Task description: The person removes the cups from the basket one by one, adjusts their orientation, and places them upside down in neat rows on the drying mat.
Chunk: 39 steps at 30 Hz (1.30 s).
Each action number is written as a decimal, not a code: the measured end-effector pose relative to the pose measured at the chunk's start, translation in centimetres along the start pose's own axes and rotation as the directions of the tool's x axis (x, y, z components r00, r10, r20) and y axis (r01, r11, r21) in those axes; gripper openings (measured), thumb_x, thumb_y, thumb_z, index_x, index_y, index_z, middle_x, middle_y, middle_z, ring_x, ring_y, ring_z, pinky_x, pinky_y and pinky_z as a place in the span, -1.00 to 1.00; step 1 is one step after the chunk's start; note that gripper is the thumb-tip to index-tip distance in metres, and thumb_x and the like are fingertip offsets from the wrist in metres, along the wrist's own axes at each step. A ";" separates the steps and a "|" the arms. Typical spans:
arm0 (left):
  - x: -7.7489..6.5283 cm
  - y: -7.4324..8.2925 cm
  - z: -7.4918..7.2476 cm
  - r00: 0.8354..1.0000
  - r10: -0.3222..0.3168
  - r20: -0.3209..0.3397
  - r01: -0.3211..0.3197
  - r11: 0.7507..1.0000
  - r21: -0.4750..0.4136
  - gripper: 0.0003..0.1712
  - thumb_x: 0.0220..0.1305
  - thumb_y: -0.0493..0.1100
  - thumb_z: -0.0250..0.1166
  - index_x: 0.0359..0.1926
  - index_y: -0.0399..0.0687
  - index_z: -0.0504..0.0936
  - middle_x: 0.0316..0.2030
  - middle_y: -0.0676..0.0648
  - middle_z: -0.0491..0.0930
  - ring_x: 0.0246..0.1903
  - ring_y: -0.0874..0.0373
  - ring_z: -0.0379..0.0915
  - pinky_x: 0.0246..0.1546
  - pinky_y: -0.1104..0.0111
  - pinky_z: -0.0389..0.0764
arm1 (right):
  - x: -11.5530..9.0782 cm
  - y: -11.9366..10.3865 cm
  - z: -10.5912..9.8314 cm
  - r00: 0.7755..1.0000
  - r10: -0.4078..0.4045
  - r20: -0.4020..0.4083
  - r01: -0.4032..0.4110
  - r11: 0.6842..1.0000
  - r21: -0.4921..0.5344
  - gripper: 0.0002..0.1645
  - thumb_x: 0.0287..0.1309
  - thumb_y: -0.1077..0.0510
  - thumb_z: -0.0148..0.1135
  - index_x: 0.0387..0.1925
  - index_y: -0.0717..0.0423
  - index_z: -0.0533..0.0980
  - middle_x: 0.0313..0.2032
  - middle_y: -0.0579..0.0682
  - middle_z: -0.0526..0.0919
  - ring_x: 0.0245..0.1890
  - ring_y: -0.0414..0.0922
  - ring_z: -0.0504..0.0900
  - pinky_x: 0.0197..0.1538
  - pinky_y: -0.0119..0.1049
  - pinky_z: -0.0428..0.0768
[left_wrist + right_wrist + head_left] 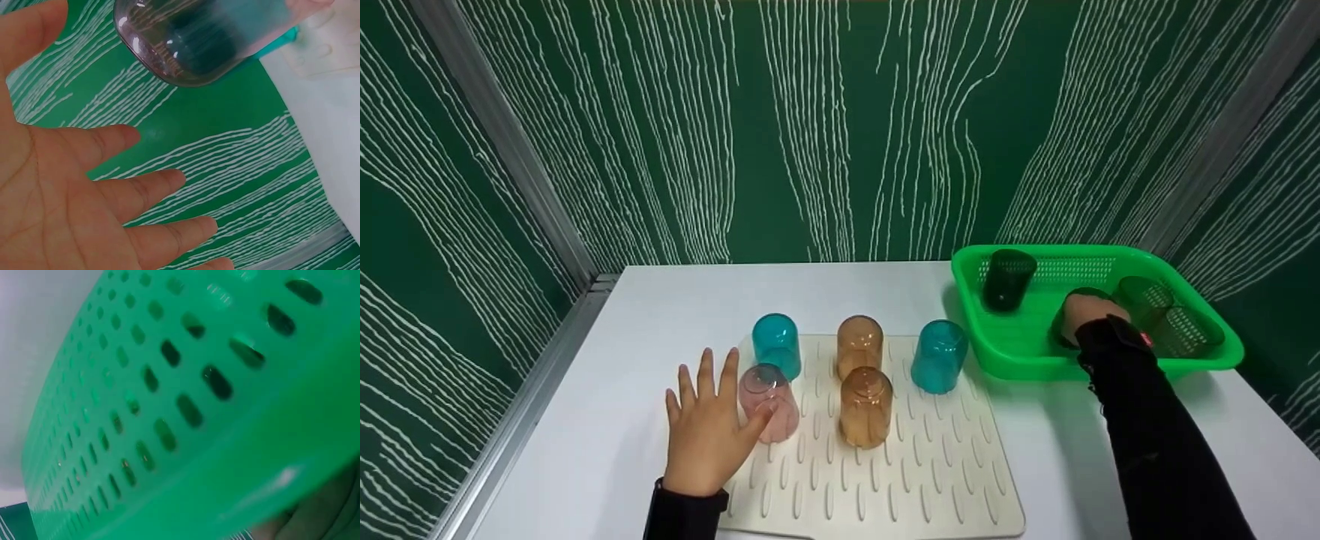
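Note:
My left hand (703, 446) has its fingers spread beside a pink clear cup (769, 412), with the thumb overlapping it in the head view. In the left wrist view the open palm (62, 191) faces the cup's rounded base (169, 56). My right hand (1093, 311) reaches into the green basket (1012, 365) with curled fingers, gripping a dark cup (1086, 291) that it largely hides. On the ribbed mat (840, 502) two blue cups (776, 345) and two amber cups (866, 409) stand upside down. The right wrist view has the basket's perforated wall (129, 382) covering most of the hand.
More dark cups are in the basket: one (1009, 281) stands at the left, and others (1185, 330) lean at the right end. The white table (577, 457) meets green walls (795, 135) with white wavy lines at the back and sides.

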State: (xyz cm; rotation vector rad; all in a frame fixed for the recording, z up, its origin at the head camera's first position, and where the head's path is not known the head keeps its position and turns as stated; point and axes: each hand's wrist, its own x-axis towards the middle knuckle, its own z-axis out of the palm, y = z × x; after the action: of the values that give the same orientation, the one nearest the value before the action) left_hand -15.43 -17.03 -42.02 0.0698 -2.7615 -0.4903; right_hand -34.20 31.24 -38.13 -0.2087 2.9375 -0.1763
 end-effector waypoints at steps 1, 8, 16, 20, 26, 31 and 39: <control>0.0 0.0 0.0 1.000 -0.001 0.002 0.001 1.000 0.000 -0.03 0.14 0.21 0.36 0.43 -0.17 0.25 0.40 -0.46 0.15 0.37 -0.58 -0.03 0.21 -0.49 0.04 | -0.1 0.0 -0.1 1.000 -0.010 0.000 0.010 1.000 -0.006 -0.80 0.28 0.36 0.02 -0.43 0.35 0.51 -0.33 0.45 0.59 -0.43 0.14 0.55 -0.37 -0.17 0.40; 0.0 0.2 -0.3 1.000 -0.004 0.016 0.004 1.000 -0.003 -0.03 0.15 0.21 0.36 0.43 -0.17 0.25 0.39 -0.46 0.16 0.37 -0.58 -0.02 0.21 -0.48 0.05 | -0.1 0.7 0.4 1.000 -0.006 -0.029 0.007 0.999 0.034 -0.73 0.31 0.30 -0.04 -0.50 0.22 0.49 -0.43 0.31 0.58 -0.49 0.07 0.52 -0.39 -0.15 0.41; -0.1 0.8 -0.6 0.998 0.054 -0.032 -0.055 0.998 -0.025 -0.12 0.17 0.13 0.37 0.39 -0.20 0.32 0.34 -0.45 0.27 0.30 -0.57 0.14 0.18 -0.43 0.20 | -1.5 0.1 0.6 0.962 -0.021 -0.274 0.055 0.991 0.118 -0.63 0.40 0.19 -0.14 -0.12 0.49 0.42 -0.58 0.20 0.44 -0.57 0.05 0.42 -0.45 -0.12 0.28; -0.2 1.1 -0.8 0.994 0.088 -0.071 -0.091 0.995 -0.038 -0.14 0.18 0.13 0.37 0.38 -0.21 0.33 0.32 -0.44 0.31 0.28 -0.55 0.20 0.17 -0.40 0.26 | -2.8 -1.1 0.4 0.918 -0.061 -0.392 0.135 0.977 0.165 -0.43 0.49 0.16 -0.18 0.29 0.58 0.19 -0.39 0.40 0.51 -0.51 0.13 0.46 -0.37 -0.05 0.26; -0.4 1.4 -0.8 0.984 0.129 -0.126 -0.141 0.986 -0.085 -0.14 0.16 0.12 0.39 0.38 -0.19 0.33 0.33 -0.42 0.31 0.27 -0.50 0.24 0.20 -0.31 0.31 | -4.2 -2.6 1.2 0.812 -0.081 -0.578 0.300 0.908 0.294 -0.65 0.51 0.11 -0.12 -0.22 0.38 0.33 -0.55 0.18 0.27 -0.59 -0.03 0.20 -0.38 -0.12 0.14; -0.4 1.8 -0.8 0.980 0.144 -0.137 -0.164 0.975 -0.147 -0.15 0.18 0.09 0.39 0.39 -0.16 0.31 0.34 -0.39 0.30 0.30 -0.46 0.23 0.21 -0.31 0.31 | 0.2 1.1 6.4 0.669 -0.073 -0.740 0.487 0.795 0.362 -0.74 0.46 -0.04 -0.01 -0.38 -0.10 0.26 -0.56 -0.15 0.11 -0.58 -0.25 0.00 -0.34 -0.27 -0.01; -0.6 2.5 -0.6 0.981 0.164 -0.101 -0.189 0.915 -0.357 -0.12 0.22 0.13 0.36 0.44 -0.11 0.26 0.42 -0.33 0.20 0.40 -0.30 0.14 0.21 -0.26 0.34 | -5.8 -5.9 5.3 0.654 -0.026 -0.756 0.589 0.646 0.486 -0.85 0.37 0.24 0.12 -0.36 0.23 0.47 -0.56 -0.09 0.39 -0.59 -0.24 0.20 -0.42 -0.35 0.11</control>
State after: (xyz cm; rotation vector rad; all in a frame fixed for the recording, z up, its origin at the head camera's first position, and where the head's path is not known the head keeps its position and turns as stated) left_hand -14.69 -14.84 -40.82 -0.2459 -2.5297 -0.9220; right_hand -26.78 25.81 -41.48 -0.7085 3.1533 -1.7966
